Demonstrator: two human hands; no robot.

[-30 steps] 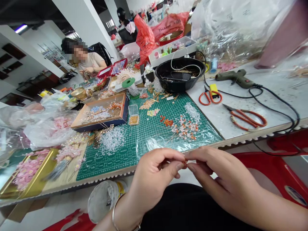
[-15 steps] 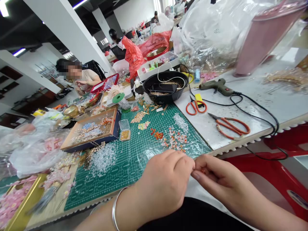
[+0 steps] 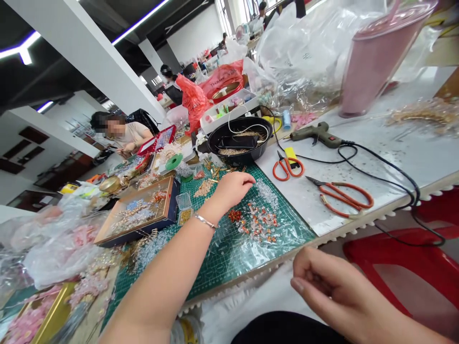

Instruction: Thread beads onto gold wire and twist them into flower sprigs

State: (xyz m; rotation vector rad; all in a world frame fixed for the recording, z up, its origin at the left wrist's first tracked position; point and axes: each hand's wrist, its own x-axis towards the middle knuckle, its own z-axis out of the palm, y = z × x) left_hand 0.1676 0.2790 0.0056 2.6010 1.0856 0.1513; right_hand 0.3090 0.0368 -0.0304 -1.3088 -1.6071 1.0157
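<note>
At the lower left of the frame, a gold-edged box (image 3: pixel 59 306) of pink flowers sits on a crowded bench (image 3: pixel 405 138). Further right is a shallow dark box (image 3: pixel 174 198) of blue and orange pieces, then a small case (image 3: pixel 185 217) of gold beads.

The person's left forearm slants up from the bottom edge, across a green mat (image 3: pixel 229 265), close to loose white beads (image 3: pixel 150 251). A dropped elbow or sleeveless arm brushing low could scatter them; the bracelet (image 3: pixel 206 220) might snag the case.

At mid-frame, the left hand (image 3: pixel 233 188) reaches with its fingers close together, a narrow grip; whether anything is pinched there cannot be told. Its fingertips are just beside a heap of see-through beads (image 3: pixel 267 193), right of centre on the mat. Below it lie red beads (image 3: pixel 234 216), then mixed orange and see-through ones (image 3: pixel 258 222). With the heaps so near each other, a careless sweep could mix them.

To the right, red-handled scissors (image 3: pixel 288 167) and a glue gun (image 3: pixel 315 134) lie near the mat; a tug on the cable could drag the gun.

At the lower right, the right hand (image 3: pixel 330 286) is curled in front of the bench edge. Whatever its grip may hold is hidden; if something small is inside, loosened fingers could let it fall.
</note>
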